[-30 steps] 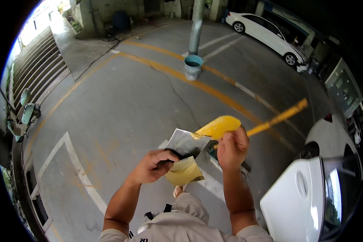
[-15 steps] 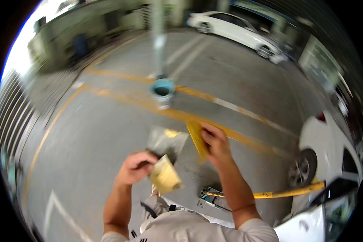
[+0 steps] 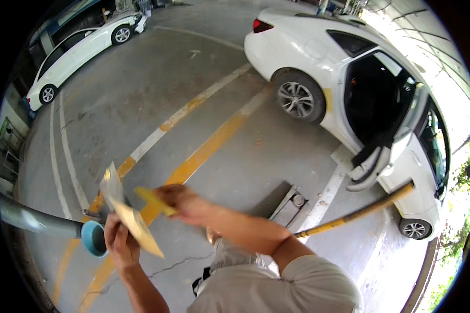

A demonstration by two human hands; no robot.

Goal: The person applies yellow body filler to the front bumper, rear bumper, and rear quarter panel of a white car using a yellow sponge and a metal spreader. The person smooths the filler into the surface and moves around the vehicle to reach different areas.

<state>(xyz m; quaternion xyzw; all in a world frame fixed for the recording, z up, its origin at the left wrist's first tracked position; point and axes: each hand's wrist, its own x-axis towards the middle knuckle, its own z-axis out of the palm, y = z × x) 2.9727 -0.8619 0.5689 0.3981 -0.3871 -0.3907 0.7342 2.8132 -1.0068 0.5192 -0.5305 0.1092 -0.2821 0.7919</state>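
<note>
Two bare hands at work above a grey floor (image 3: 261, 161), seen from the head. The left hand (image 3: 121, 242), its grip closed round their lower edge, holds two flat things together: one grey plate (image 3: 111, 183) and one yellow sheet (image 3: 139, 232), the sheet lying nearer the body; both are tilted and seen almost edge-on. The right hand (image 3: 183, 203), blurred, has its grip clasped on one yellow scraper (image 3: 152, 199), which stands just beside the plate and the sheet, apart from them in this view. The right forearm crosses in front of the body. Two white cars are visible, each showing two wheels: the far car (image 3: 81, 52) at upper left, and the near car (image 3: 305, 49) at right, with one rear door (image 3: 373, 164) swung outward and a yellow patch (image 3: 328, 99) behind its rear wheel arch. One blue bucket (image 3: 94, 238) is at the foot of one grey post (image 3: 42, 216), at lower left. One jack (image 3: 289, 204) rests on the floor beyond the right forearm; one yellow bar (image 3: 357, 209) slants beside it toward the near car.
</note>
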